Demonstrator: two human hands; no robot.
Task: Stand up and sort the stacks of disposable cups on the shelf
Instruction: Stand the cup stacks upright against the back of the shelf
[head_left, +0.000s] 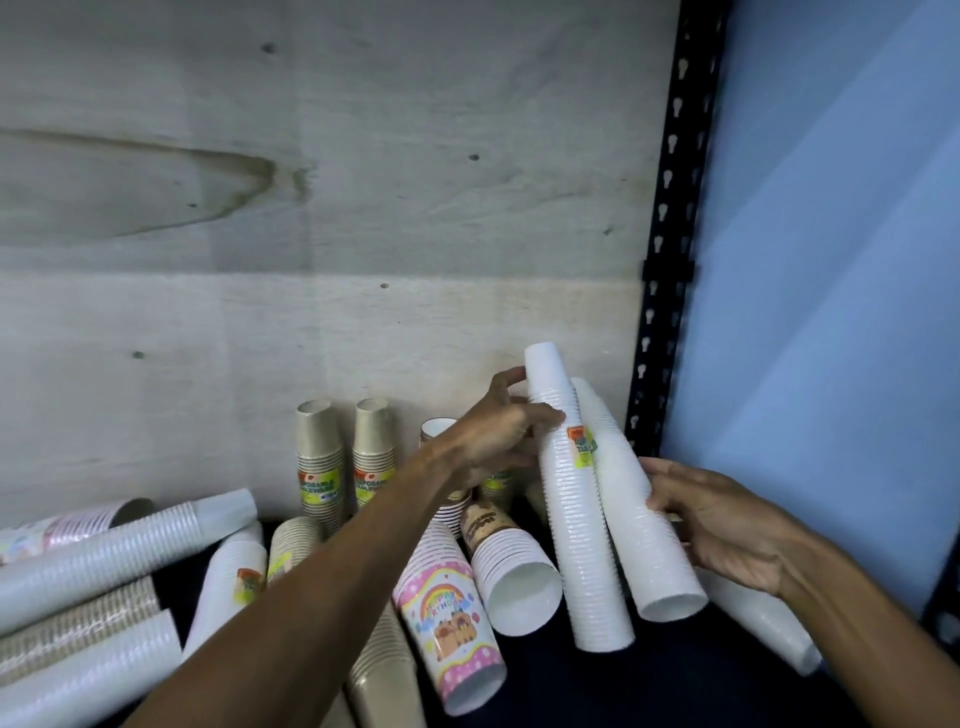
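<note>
Tall ribbed white cup stack (571, 509), upright

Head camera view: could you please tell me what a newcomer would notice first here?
Two tall white cup stacks stand tilted at the right, the left hand gripping one near its top and the right hand touching the other. A pink birthday cup stack lies in front, and two brown cup stacks stand upright at the wooden back panel.
</note>
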